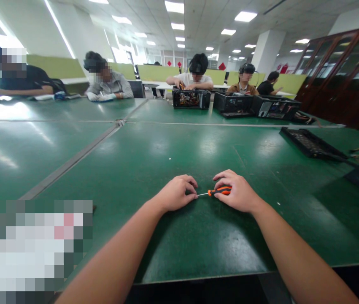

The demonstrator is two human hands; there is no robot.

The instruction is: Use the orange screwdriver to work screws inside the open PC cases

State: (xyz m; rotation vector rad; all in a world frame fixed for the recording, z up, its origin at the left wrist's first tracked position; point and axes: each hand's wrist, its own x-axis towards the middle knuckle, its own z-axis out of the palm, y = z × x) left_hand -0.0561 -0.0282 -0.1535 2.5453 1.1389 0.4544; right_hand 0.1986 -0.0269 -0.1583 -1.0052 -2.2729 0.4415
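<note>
An orange and black screwdriver point(220, 191) lies sideways just above the green table point(179, 143) or on it, its thin metal shaft pointing left. My right hand point(238, 192) is curled around the handle. At the shaft's tip, my left hand point(179, 193) has its thumb and fingers bent toward each other, touching or nearly touching the tip. Whether the left fingers pinch the tip is too small to tell.
Open black computer cases point(192, 99) stand across the table, with people behind them. A black panel point(314, 143) and cables lie at the right. A blurred-out pale patch point(33, 249) covers the lower left. Metal strips cross the tabletop.
</note>
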